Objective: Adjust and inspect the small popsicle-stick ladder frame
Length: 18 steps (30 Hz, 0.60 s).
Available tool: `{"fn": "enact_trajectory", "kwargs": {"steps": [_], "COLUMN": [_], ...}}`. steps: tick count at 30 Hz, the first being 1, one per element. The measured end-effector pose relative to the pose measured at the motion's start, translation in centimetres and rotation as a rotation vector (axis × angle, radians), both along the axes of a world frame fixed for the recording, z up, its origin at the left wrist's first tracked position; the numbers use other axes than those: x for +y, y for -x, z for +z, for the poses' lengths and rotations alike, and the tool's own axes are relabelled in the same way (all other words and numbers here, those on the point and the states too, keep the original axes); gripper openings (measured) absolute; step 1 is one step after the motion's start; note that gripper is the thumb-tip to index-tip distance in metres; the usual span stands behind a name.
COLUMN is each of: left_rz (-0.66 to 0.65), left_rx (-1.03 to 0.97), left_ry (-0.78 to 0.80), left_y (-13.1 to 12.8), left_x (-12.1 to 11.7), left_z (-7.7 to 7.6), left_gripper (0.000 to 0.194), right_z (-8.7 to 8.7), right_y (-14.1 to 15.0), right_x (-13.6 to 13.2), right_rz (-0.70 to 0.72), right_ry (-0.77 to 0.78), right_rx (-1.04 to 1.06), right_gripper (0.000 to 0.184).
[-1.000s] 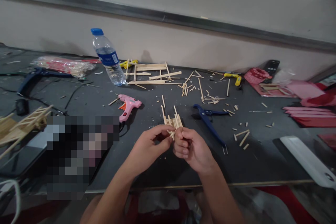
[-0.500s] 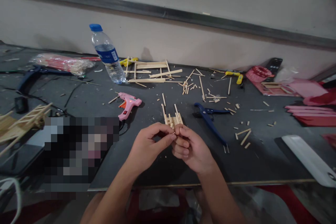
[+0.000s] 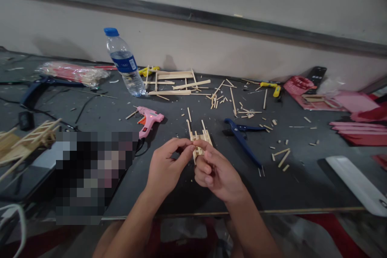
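A small frame of glued wooden sticks [image 3: 200, 138] is held over the dark table [image 3: 187, 185] between both hands. My left hand [image 3: 166, 167] pinches its near left side with thumb and forefinger. My right hand [image 3: 216, 173] grips it from the right, fingers curled under. Two stick ends poke up and away from me above the fingers. A pink glue gun [image 3: 148, 121] lies to the left of my hands. Blue cutting pliers [image 3: 243, 139] lie just to the right.
A water bottle [image 3: 124, 64] stands at the back, next to a flat stick frame [image 3: 172, 82]. Cut stick bits [image 3: 234, 107] litter the middle. A stick ladder [image 3: 28, 139] lies far left, red paper [image 3: 358, 131] far right, a white strip [image 3: 355, 185] near right.
Both hands with the stick frame have shifted slightly towards me and left. My right hand has turned, its fingers now wrapping under the frame.
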<state>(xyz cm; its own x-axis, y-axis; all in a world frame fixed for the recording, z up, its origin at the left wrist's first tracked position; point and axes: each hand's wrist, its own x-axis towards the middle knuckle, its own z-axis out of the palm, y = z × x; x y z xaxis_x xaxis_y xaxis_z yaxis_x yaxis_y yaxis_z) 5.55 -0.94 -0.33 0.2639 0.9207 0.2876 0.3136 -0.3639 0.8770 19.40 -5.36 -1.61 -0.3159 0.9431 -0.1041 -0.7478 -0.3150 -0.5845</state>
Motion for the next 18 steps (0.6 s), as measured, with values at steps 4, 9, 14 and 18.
{"fn": "enact_trajectory", "kwargs": {"steps": [4, 9, 14, 18], "left_rz": [-0.017, -0.061, -0.116, -0.21], "left_rx": [0.018, 0.04, 0.003, -0.076], "left_ry": [-0.031, -0.019, 0.057, 0.145], "left_y": [-0.03, 0.04, 0.18, 0.36], "left_x": [-0.07, -0.23, -0.32, -0.21], "left_z": [0.21, 0.65, 0.77, 0.7], "left_gripper": [0.008, 0.01, 0.01, 0.009], "right_z": [0.01, 0.06, 0.04, 0.05], "right_y": [-0.08, -0.18, -0.28, -0.27], "right_x": [-0.05, -0.04, -0.09, -0.16], "right_rz": [0.005, -0.015, -0.009, 0.015], "right_ry": [-0.017, -0.001, 0.013, 0.003], "right_rx": [0.017, 0.018, 0.024, 0.066], "right_gripper": [0.021, 0.019, 0.013, 0.008]}}
